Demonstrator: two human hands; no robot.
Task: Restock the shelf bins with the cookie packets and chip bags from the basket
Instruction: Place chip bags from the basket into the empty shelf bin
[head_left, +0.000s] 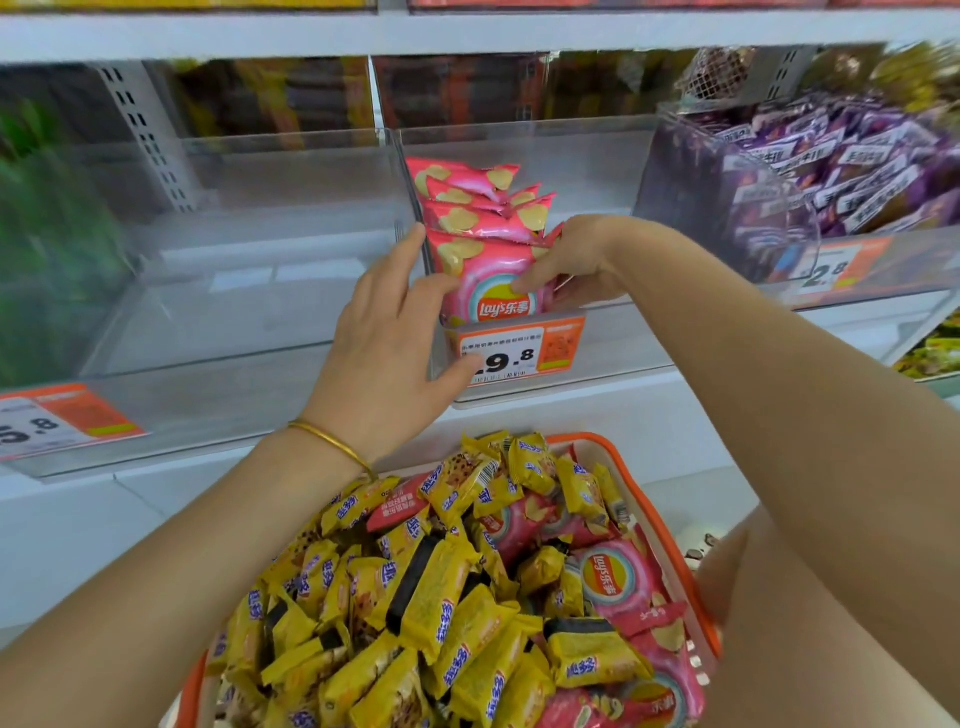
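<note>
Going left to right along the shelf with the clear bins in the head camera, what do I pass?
Empty clear bin → left hand → pink chip bags → right hand → bin of purple packets.

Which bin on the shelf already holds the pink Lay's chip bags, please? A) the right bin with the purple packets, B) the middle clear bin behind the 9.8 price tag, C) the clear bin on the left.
B: the pink Lay's chip bags stand in a row in the middle clear bin, steadied by the left hand and right hand.
</note>
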